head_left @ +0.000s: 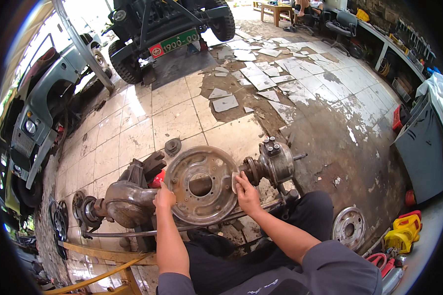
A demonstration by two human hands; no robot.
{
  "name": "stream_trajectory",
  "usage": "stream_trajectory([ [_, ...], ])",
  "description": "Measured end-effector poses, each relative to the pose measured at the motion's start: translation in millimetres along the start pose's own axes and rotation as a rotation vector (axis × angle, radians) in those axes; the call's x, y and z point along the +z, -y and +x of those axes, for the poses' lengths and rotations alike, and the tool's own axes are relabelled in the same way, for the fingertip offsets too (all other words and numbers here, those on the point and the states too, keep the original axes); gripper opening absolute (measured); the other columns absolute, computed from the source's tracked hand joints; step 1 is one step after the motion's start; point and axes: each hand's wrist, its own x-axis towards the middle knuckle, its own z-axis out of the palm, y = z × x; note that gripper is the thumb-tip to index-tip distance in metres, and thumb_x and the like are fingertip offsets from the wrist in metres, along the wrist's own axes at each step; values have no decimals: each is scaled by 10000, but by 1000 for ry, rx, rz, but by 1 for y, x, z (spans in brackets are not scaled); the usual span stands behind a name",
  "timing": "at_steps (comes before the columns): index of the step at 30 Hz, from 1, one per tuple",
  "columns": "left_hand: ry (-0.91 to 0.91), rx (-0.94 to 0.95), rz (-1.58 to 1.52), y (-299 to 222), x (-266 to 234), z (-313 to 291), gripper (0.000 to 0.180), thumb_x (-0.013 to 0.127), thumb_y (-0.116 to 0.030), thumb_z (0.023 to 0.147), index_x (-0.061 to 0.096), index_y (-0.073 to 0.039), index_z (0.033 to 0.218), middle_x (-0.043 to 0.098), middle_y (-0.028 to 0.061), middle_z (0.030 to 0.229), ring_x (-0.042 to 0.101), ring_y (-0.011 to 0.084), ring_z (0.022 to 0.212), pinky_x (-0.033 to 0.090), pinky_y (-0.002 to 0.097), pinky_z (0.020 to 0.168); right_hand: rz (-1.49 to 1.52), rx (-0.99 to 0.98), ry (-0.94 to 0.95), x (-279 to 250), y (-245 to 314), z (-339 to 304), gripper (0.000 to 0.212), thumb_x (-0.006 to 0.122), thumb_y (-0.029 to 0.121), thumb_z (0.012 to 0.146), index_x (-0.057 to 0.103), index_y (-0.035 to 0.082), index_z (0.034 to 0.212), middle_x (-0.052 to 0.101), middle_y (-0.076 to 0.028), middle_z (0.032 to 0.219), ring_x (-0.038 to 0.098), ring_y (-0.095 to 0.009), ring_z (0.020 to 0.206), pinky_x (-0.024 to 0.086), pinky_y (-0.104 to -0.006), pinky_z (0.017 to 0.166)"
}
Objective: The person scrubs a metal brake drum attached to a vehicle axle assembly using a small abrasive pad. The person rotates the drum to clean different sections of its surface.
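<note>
A round, brown-stained brake backing plate [188,165] with a large centre hole stands tilted in front of me. My left hand [165,197] is closed on its left rim. My right hand [247,194] pinches a small pale flat piece [235,183], perhaps sandpaper, against the plate's right edge. Behind and beside the plate lies a greasy axle, with its rounded differential housing [129,202] at the left and a hub end [275,162] with bolts at the right. A long thin rod [128,234] runs below the plate, partly hidden by it.
A small round metal part [173,146] lies on the tiles beyond the plate. A wheel-like metal disc [349,227] rests by my right knee, near yellow tools [403,233] and a grey cabinet [421,147]. A yellow frame [103,253] stands at lower left. Broken tiles [256,78] and vehicles lie farther off.
</note>
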Motion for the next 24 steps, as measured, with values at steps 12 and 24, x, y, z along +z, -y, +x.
stream_trajectory([
  [12,-24,32,7,8,9,12,721,584,-246,924,247,-105,1545,584,200,1350,558,394,1251,431,540,1022,-276,397,-43,19,-3,18,505,323,424,1045,461,-53,1142,597,-401,1068,564,-557,1029,417,-569,907],
  [24,-9,11,-8,4,5,8,691,582,-222,927,271,-69,1524,588,173,1352,564,372,1249,426,536,1024,-435,346,61,11,2,37,533,335,419,1039,456,-98,1080,593,-429,1047,571,-573,1016,434,-580,903],
])
